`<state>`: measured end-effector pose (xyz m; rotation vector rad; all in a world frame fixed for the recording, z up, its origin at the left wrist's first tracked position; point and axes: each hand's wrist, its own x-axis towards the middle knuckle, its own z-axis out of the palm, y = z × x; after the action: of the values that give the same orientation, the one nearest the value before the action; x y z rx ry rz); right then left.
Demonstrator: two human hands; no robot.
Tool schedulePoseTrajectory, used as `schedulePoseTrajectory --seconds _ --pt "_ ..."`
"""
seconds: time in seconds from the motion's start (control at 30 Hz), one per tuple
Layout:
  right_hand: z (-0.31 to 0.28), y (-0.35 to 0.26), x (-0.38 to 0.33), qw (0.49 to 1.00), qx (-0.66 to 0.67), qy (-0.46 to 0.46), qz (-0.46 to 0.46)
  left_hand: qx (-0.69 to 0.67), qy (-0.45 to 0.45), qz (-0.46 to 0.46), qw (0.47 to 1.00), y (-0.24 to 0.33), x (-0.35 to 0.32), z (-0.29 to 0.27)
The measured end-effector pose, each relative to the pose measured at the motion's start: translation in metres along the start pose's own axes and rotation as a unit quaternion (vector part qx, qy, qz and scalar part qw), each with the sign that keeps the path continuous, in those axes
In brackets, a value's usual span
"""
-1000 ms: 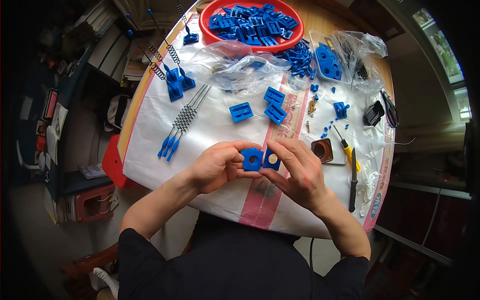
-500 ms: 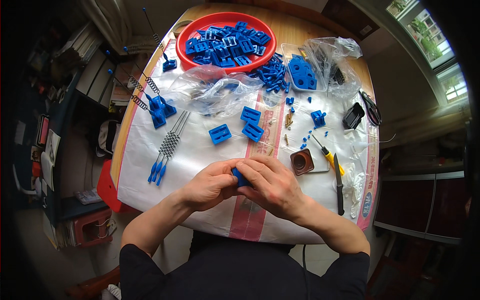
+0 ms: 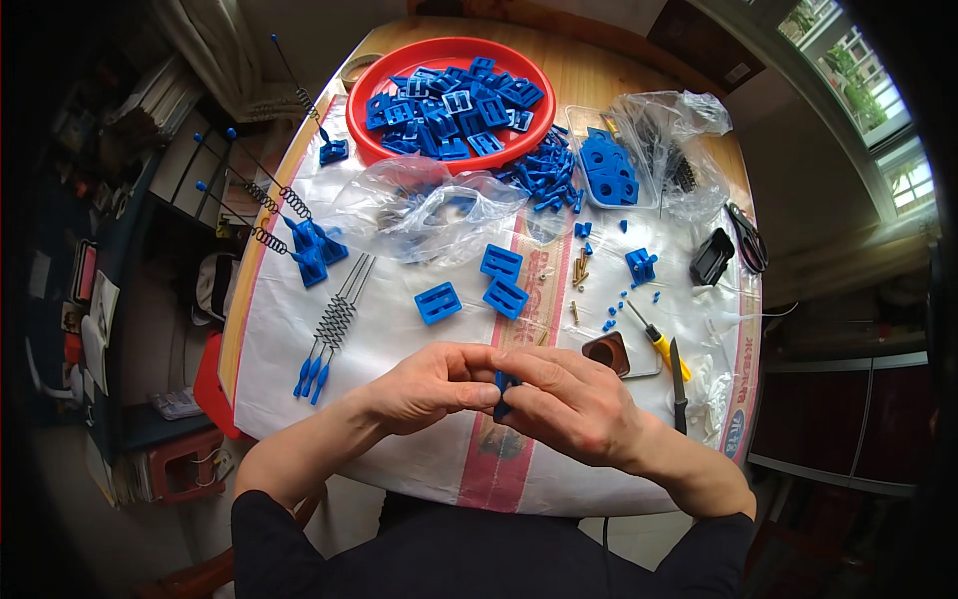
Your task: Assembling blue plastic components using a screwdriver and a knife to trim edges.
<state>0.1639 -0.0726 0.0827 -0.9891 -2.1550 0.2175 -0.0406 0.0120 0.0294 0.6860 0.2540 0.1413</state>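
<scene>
Over the near middle of the table, both hands meet at a small blue plastic piece [image 3: 504, 384]. My left hand [image 3: 431, 387] pinches its left side between thumb and fingers. My right hand [image 3: 577, 401] wraps its fingers over the other side, hiding most of the piece. Beyond the hands lie three blue rectangular slotted blocks: one alone [image 3: 437, 302] and a touching pair [image 3: 503, 280]. Left of them rest several black springs with blue ends [image 3: 334, 324]. A brown square part with a round recess [image 3: 604, 351] sits just past my right hand.
A red round tray [image 3: 546, 105] heaped with blue blocks stands at the back, with crumpled clear plastic [image 3: 389, 205] before it. On the right lie brass screws [image 3: 581, 268], a yellow-handled screwdriver [image 3: 663, 346], a knife [image 3: 680, 384] and scissors [image 3: 748, 238]. Spring-topped blue assemblies [image 3: 314, 255] stand left.
The blue piece has been turned and now shows a narrow, upright side. Both hands have shifted slightly lower and to the right, and the whole scene sits lower in the view.
</scene>
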Motion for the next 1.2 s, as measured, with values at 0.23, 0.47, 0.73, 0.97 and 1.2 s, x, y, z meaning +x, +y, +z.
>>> schedulePoseTrajectory --seconds 0.23,0.47,0.73,0.97,1.2 --pt "-0.003 0.001 0.005 0.999 -0.021 -0.007 -0.024 0.020 0.055 0.031 0.998 -0.001 -0.003 0.005" --pt "0.007 0.001 0.010 0.999 -0.012 0.004 0.041 -0.016 0.083 0.067 0.994 -0.012 -0.005 -0.005" --pt "0.014 0.007 0.003 0.995 0.028 0.000 0.095 -0.039 0.079 0.080 0.993 -0.017 0.000 -0.011" --pt "0.013 0.022 -0.007 0.963 0.142 -0.029 0.225 -0.093 0.053 0.036 0.994 -0.016 0.009 -0.015" --pt "0.017 0.023 -0.006 0.939 0.187 -0.015 0.289 -0.131 0.083 0.024 0.988 -0.017 0.013 -0.010"
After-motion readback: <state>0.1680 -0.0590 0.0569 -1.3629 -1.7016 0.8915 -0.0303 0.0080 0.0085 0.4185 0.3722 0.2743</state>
